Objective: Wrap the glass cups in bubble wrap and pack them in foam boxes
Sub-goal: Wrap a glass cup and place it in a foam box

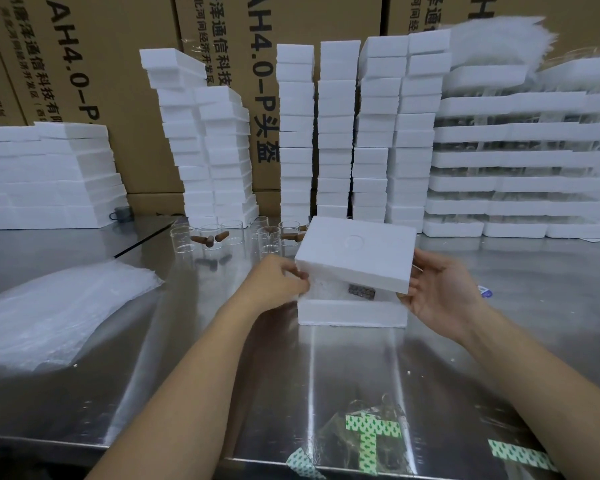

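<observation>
The left hand [278, 282] and right hand [437, 292] pinch opposite edges of the foam lid [357, 252], tilted just above the foam box base [350, 313]; it is probably light, stiff and crumbly, so gentle edge grips suit.

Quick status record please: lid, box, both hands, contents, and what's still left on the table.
lid: foam lid held tilted over foam box, gap at front, not seated
left hand: pinches the lid's left front corner
right hand: grips the lid's right edge
contents: bubble-wrapped item shows through the gap; details unclear
unpacked: several glass cups standing behind the box
supplies: bubble wrap sheets at left; foam stacks at back
</observation>
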The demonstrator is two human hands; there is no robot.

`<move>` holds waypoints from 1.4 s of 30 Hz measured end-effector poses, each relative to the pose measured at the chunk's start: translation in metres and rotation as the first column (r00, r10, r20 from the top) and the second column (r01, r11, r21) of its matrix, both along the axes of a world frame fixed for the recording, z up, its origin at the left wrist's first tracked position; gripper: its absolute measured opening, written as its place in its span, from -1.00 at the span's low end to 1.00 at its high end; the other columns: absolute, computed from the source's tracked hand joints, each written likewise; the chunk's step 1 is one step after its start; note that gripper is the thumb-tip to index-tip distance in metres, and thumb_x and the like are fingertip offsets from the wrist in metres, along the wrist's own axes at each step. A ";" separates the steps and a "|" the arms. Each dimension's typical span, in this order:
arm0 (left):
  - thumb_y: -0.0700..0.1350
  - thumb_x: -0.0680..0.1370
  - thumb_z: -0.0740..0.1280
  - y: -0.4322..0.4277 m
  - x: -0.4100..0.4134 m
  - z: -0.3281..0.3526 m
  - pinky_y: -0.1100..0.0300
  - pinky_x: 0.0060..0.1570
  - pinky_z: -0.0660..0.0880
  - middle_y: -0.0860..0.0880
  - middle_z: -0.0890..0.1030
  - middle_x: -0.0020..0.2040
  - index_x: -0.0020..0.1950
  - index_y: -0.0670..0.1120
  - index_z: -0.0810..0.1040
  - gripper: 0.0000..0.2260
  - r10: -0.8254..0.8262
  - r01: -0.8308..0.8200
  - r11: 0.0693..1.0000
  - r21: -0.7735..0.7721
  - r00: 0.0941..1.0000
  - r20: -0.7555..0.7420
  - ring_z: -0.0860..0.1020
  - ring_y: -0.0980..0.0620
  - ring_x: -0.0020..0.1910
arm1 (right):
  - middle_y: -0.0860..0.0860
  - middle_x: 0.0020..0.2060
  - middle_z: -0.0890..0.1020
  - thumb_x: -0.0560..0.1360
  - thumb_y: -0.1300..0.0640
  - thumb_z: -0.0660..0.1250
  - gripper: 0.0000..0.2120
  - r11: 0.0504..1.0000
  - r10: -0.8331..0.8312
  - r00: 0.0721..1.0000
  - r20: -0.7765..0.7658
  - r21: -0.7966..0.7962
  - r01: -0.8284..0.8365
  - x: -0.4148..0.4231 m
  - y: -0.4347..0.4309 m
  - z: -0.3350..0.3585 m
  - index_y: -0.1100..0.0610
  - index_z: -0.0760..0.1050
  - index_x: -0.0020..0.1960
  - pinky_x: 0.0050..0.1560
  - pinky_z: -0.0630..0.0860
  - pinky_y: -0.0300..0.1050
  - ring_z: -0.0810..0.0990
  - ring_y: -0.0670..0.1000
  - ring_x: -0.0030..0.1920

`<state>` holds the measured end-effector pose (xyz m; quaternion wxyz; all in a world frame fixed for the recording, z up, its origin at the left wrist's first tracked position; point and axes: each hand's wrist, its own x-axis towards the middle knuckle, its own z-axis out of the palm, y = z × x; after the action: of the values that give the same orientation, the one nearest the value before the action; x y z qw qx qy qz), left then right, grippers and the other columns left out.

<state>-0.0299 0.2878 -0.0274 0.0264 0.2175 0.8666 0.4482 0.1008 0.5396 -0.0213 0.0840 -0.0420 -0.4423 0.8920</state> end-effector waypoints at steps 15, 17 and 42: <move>-0.08 0.64 0.35 -0.014 0.005 0.025 0.09 0.00 0.49 -0.01 0.79 -0.03 -0.19 0.03 0.78 -0.73 0.053 -0.101 0.939 0.329 0.987 0.150 0.71 0.11 -0.09 | -0.06 -0.20 0.43 0.49 0.12 0.36 -0.72 1.000 0.018 1.000 -0.007 -0.011 -0.018 -0.002 0.004 -0.001 0.15 0.62 0.17 -0.42 0.27 -0.26 0.19 -0.08 -0.33; 0.11 0.65 0.36 -0.015 0.006 0.028 0.14 -0.18 0.44 -0.01 0.79 -0.09 -0.04 -0.03 0.75 -0.73 -0.040 -0.073 0.903 0.422 0.967 0.252 0.70 0.13 -0.24 | -0.06 -0.19 0.45 0.48 0.11 0.37 -0.72 0.999 0.036 0.999 -0.005 0.021 -0.036 -0.003 0.004 -0.001 0.15 0.64 0.17 -0.45 0.29 -0.26 0.20 -0.08 -0.34; 0.14 0.61 0.39 -0.010 0.001 0.014 0.14 -0.27 0.35 -0.02 0.73 -0.21 0.21 0.03 0.65 -0.73 -0.034 -0.027 0.974 0.224 0.965 0.262 0.60 0.02 -0.29 | -0.13 -0.33 0.56 0.54 -0.11 0.30 -0.82 0.535 -0.420 0.904 -0.082 0.782 0.320 -0.009 0.012 -0.015 -0.02 0.55 -0.10 -0.29 0.36 -0.07 0.44 0.00 -0.38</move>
<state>-0.0284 0.2777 -0.0134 0.1175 0.1590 0.7985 0.5687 0.0919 0.5511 -0.0361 0.2546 -0.1458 -0.7689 0.5680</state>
